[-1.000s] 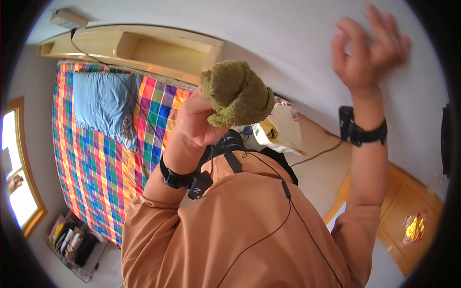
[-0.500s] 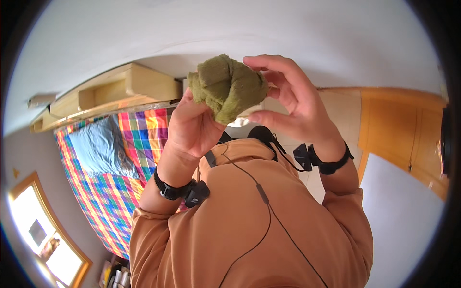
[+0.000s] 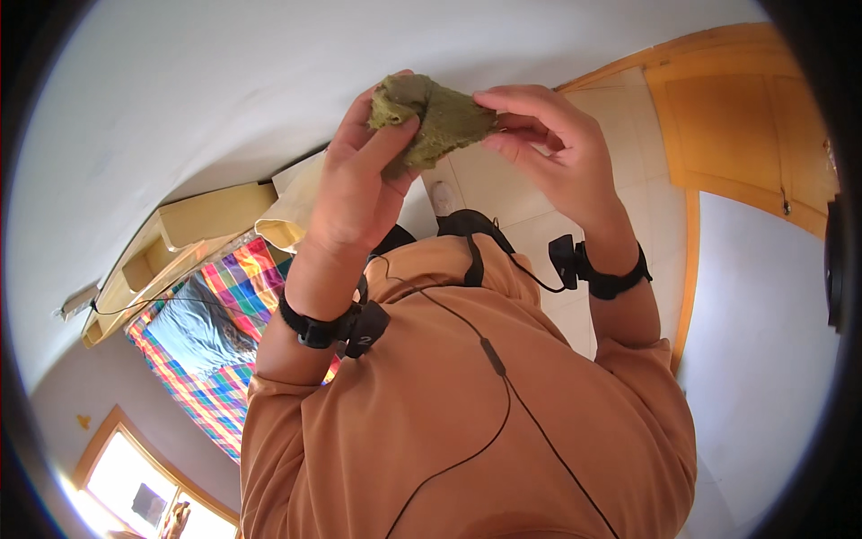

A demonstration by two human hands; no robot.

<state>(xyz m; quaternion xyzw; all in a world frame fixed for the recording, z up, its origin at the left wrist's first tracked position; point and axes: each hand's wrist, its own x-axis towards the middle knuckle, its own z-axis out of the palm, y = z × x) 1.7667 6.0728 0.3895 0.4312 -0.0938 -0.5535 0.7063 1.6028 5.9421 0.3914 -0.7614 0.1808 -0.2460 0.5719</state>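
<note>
A bundled olive-green cloth (image 3: pixel 440 121), fuzzy like a towel, is held up in front of me between both hands. My left hand (image 3: pixel 364 171) grips its left side, the thumb pressed across the front and the other fingers behind it. At the right end, my right hand (image 3: pixel 552 148) pinches a drawn-out corner of the cloth between thumb and fingers. Each wrist wears a black strap with a small black device.
To the left stands a bed with a colourful checked sheet (image 3: pixel 224 386), a blue pillow (image 3: pixel 197 328) and a pale wooden headboard shelf (image 3: pixel 211 216). Wooden cabinet doors (image 3: pixel 723 126) are at the right, above a tiled floor (image 3: pixel 628 144). A black cable (image 3: pixel 489 355) hangs down my front.
My right fingers have closed on the cloth's right corner, which now stretches out flatter. The left thumb has come over the front. My view has turned, shifting the bed and cabinet.
</note>
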